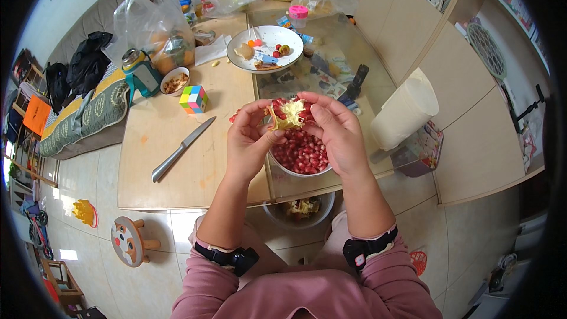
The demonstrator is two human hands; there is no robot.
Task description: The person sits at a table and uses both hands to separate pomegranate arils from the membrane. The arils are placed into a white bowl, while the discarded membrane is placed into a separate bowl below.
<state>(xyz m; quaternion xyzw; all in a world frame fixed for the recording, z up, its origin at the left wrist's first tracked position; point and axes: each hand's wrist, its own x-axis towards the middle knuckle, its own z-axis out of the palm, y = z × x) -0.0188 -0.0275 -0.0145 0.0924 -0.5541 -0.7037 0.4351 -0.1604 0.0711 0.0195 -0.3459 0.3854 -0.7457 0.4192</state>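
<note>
A broken pomegranate piece (290, 114), with yellowish rind, pale pith and red seeds, is held up between both hands. My left hand (249, 139) grips its rind side with thumb and fingers. From the other side, my right hand (339, 130) pinches it, thumb near the seeds. Right below is a white bowl (296, 174) filled with loose red pomegranate seeds (303, 153); the hands cover part of its rim. Another bit of red fruit (234, 116) shows partly behind my left fingers.
A kitchen knife (184, 149) lies left on the wooden table (146, 159), near a puzzle cube (193, 99), a small bowl (175, 81) and a flask (141, 73). Behind the hands is a speckled plate (266, 48). A paper roll (405, 108) stands right. Under the table edge sits a clear basin (299, 212) with peel.
</note>
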